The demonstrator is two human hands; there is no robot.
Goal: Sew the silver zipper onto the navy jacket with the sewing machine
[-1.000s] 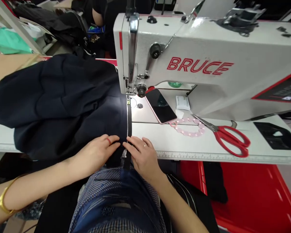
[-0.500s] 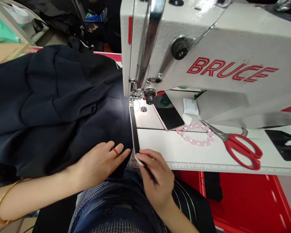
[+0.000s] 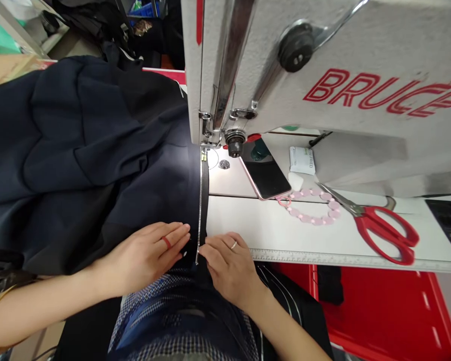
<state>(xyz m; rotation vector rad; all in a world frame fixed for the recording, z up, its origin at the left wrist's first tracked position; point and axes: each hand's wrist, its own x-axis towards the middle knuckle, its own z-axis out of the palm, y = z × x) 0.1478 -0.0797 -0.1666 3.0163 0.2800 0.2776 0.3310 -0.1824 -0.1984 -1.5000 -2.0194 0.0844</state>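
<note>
A dark navy garment (image 3: 108, 145) lies bunched over the left of the machine bed. Along its right edge runs a zipper (image 3: 200, 205) with silvery teeth on black tape, leading up to the presser foot (image 3: 204, 150) of the sewing machine (image 3: 376, 55). My left hand (image 3: 146, 255) rests flat on the cloth beside the zipper's lower part, fingers stretched out, a red ring on one. Closed over the lower end of the zipper tape is my right hand (image 3: 231, 268), its fingers bent and thumb partly hidden.
Right of the needle lie a phone (image 3: 265, 170), a small white packet (image 3: 301, 160), a pink beaded bracelet (image 3: 313, 220) and red-handled scissors (image 3: 389, 228). A ruler strip (image 3: 308, 257) lines the front edge. Below right is a red tray (image 3: 391, 311).
My right hand has turned palm down and shifted slightly left with the zipper's lower end, which now lies straighter along the cloth. My left hand has drawn a little left. The view has moved closer.
</note>
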